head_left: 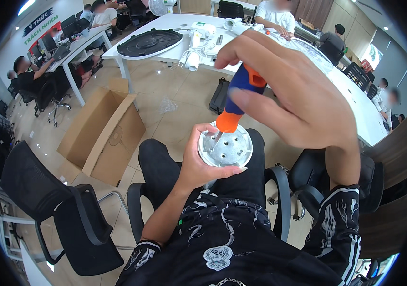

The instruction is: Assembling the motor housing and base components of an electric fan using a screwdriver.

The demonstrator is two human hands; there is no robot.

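White-rimmed round part with a grey metal face (232,144), held up over the lap, between the knees. Left hand (195,164) grips it by the rim: thumb along the near edge, fingers round the left and far side, face turned up. Several small dark spots on the face; holes or screw heads, too small to tell.

Right hand (296,93) above, fingers curled around a screwdriver with a blue and orange handle (228,121), thumb on the near side, blurred. Metal shaft slants down to the left part of the face; can't tell if the tip is seated.

Handling, judged by look: part seems light to middling, stiff, metal face likely smooth and a bit slippery; white rim looks like plastic, could scuff or chip. Best hold: opposite sides of the rim, fingertips clear of the face and the shaft. Screwdriver looks rigid, thick-handled, easy to grip; hold by the handle.

Writing: two-line lettered wall sign in white, green and red (40,29) on the left, large and legible. Black patterned shirt (189,260) has a pale chest emblem (218,258), its lettering too small to read. Open brown cardboard box (117,140) carries a faint round mark, unreadable. No label made out on the part or screwdriver.
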